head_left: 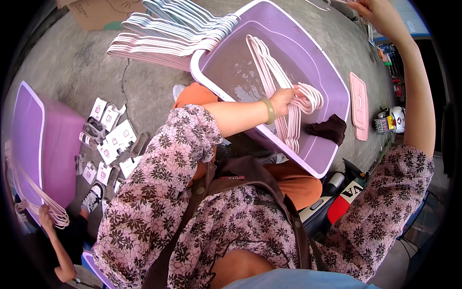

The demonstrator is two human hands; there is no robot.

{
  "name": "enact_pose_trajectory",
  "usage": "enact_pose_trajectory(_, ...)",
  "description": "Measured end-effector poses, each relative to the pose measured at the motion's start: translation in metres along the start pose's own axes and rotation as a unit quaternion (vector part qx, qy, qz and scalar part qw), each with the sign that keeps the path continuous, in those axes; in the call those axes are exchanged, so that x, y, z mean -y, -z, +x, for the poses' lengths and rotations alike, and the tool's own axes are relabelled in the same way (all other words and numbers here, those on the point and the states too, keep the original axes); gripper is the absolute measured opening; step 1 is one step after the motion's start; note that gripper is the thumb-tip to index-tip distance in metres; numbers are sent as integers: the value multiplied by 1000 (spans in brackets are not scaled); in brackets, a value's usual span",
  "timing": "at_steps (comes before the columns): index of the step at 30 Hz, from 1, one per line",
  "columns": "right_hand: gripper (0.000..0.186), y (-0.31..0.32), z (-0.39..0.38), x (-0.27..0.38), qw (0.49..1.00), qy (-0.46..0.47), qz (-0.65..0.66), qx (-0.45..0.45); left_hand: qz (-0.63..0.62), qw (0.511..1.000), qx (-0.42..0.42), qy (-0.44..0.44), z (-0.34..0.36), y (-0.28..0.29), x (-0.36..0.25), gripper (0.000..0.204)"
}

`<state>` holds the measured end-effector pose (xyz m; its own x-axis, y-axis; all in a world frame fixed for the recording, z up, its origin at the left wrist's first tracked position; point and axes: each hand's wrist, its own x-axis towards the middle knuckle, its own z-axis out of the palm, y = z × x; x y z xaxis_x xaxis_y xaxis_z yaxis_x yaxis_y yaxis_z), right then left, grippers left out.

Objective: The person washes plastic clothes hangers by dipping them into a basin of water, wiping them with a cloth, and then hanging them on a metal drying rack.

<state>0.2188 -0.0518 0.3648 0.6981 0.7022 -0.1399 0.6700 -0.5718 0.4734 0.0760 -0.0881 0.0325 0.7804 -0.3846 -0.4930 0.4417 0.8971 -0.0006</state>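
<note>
My left hand (pixel 281 102) is closed around a bundle of pink plastic-coated hangers (pixel 267 67) in a purple tub (pixel 308 43), near their hooks (pixel 308 98). Water stands in the tub under the hangers. A dark brown cloth (pixel 329 129) lies at the tub's near right side. My right hand (pixel 373 12) is raised at the upper right, its fingers pinched at the picture's edge. Beside its fingertips shows the pale curved hook of a hanger (pixel 318 6); the rest is cut off. Blue and pink hangers (pixel 183 33) hang in rows over the tub's left rim.
At left, another person's hand (pixel 45 219) holds pale hangers at a second purple tub (pixel 60 139). Shoes with white cards (pixel 118 139) lie on the concrete floor. A pink lid (pixel 358 106) is right of my tub, a cardboard box (pixel 103 13) behind. A red-and-black machine (pixel 344 202) stands beside my knee.
</note>
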Motion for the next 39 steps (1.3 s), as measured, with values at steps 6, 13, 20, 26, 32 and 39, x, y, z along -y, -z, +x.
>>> enact_pose_trajectory(6,31,24,5,78,869,87,484,46,-19,996,84,-39,10,-6,-19,15)
enact_pose_trajectory(13,31,-65,37,182,711,246,646,127,19,994,105,-19,9,7,-12,16)
enact_pose_trajectory(20,30,-171,61,247,762,257,544,239,159,927,270,-208,5,20,-13,30)
enact_pose_trajectory(26,29,-187,70,252,801,212,510,231,472,711,187,-486,-7,12,-14,16)
enact_pose_trajectory(32,40,-119,35,186,816,193,542,55,10,995,84,-46,19,17,-35,11)
enact_pose_trajectory(39,39,-252,-119,58,678,-188,689,-175,-20,998,-11,-56,11,13,-66,26)
